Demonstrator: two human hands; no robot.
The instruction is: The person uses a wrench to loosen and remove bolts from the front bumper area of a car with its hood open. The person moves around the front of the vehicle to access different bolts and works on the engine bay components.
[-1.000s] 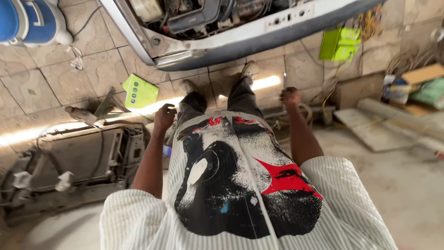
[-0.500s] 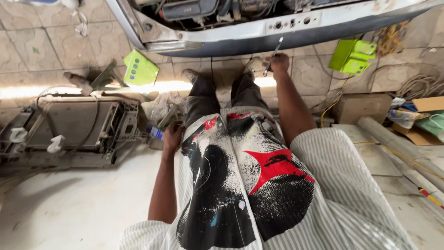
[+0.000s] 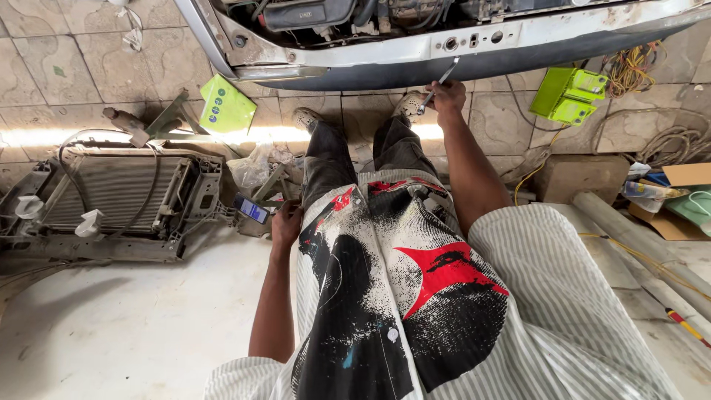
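My right hand [image 3: 449, 95] is raised toward the front panel of a car [image 3: 474, 46] and grips a thin metal tool [image 3: 438, 83] whose tip reaches the panel's lower edge near some small holes. My left hand [image 3: 285, 221] hangs at my hip, fingers curled, close to a phone with a lit blue screen [image 3: 253, 210]; whether it touches the phone is unclear. My striped and printed shirt fills the lower middle, with my dark trousers and both shoes above it on the tiled floor.
A removed radiator assembly [image 3: 111, 196] lies on the floor at left. Bright green boxes [image 3: 226, 106] [image 3: 569, 95] sit near the car. Coiled cables [image 3: 670, 144], a cardboard box [image 3: 581, 178], grey pipes [image 3: 637, 248] and clutter crowd the right side.
My right hand has risen from hip level to the car's front panel with the metal tool. The view has shifted closer to the car; my left hand stays at my hip.
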